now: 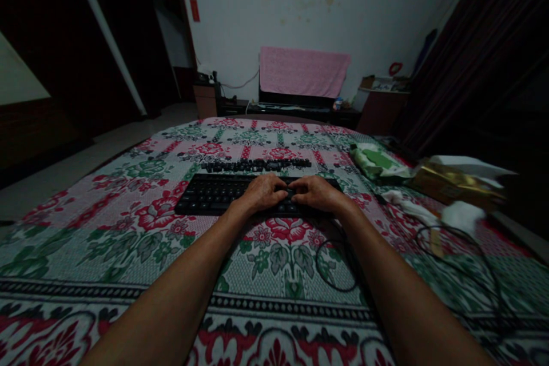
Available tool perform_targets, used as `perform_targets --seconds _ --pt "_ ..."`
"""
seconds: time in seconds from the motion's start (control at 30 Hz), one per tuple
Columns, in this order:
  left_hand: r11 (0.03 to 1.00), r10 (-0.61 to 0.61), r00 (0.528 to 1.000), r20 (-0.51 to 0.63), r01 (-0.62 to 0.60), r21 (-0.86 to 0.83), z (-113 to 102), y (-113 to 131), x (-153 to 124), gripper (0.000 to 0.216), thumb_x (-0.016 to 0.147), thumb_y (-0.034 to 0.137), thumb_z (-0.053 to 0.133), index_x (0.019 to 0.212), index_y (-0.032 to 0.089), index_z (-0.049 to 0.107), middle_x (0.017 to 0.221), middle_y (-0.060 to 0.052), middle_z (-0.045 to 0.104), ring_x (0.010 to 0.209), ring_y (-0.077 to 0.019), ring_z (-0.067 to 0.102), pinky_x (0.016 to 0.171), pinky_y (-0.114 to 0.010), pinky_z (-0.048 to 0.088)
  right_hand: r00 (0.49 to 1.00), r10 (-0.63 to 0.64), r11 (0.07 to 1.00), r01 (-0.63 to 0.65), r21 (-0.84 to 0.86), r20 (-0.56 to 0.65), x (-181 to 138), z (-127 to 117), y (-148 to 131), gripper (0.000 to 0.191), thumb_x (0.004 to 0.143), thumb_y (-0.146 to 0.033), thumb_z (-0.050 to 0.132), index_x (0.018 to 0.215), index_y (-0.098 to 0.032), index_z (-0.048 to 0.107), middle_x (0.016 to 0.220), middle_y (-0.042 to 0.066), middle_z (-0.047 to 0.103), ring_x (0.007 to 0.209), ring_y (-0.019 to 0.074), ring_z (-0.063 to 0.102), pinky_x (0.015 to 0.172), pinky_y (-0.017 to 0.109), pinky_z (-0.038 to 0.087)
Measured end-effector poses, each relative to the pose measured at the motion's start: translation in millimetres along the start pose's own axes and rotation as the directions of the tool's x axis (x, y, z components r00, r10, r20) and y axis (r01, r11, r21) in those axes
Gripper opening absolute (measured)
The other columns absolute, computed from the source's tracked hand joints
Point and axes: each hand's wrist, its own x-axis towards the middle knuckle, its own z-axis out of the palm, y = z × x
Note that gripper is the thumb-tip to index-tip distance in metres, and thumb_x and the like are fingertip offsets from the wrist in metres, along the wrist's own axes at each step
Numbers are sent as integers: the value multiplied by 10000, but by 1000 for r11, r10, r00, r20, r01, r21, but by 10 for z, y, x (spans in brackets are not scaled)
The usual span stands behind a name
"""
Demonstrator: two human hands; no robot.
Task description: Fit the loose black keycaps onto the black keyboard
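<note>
A black keyboard (206, 194) lies flat on the flowered tablecloth, its left part full of keys. My left hand (263, 191) rests over its middle, fingers bent and tips drawn toward the thumb. Close beside it, my right hand (317, 193) reaches over the right part with its fingers curled in the same way. The fingertips of both hands nearly meet above the keys; anything between them is too small and dark to make out. Just behind the keyboard runs an uneven row of loose black keycaps (257, 166).
On the right are a green-and-white tissue pack (377, 163), a gold box (457, 183), a crumpled white cloth (463, 217) and a looped black cable (476, 263). Another cable loop (319, 269) lies near my right forearm. A pink cloth (304, 71) covers a screen by the wall.
</note>
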Motion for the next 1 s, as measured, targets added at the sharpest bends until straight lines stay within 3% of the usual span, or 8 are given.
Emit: perform_targets --seconds 0.43,0.67,0.83,1.0 --pt "999 -47 999 -4 47 -2 -2 46 -7 328 699 395 475 945 226 610 899 -23 595 812 -163 536 686 -243 416 998 -47 998 46 -47 -30 -11 -23 -15 324 647 -250 548 955 -161 601 714 3 603 616 103 500 543 199 339" --pt "998 -69 998 -5 69 2 4 52 -8 349 691 428 482 938 218 610 900 -30 596 825 -170 536 697 -249 418 1000 -25 1000 25 15 -7 -30 -21 -2 284 672 -246 529 929 -161 615 753 10 627 628 113 520 548 204 357" --pt "997 -74 997 5 74 -2 -15 64 -13 335 697 416 486 930 216 618 906 -29 598 826 -165 536 707 -245 417 996 -79 995 77 57 36 -34 -34 15 248 698 -235 501 898 -160 627 784 15 638 657 122 534 573 210 377" --pt "998 -52 999 10 53 -38 1 13 -4 350 696 427 492 954 223 610 913 -24 601 835 -162 536 691 -235 415 1000 -17 997 17 77 3 -33 -24 20 299 688 -224 516 962 -168 621 806 18 646 665 127 541 582 213 389"
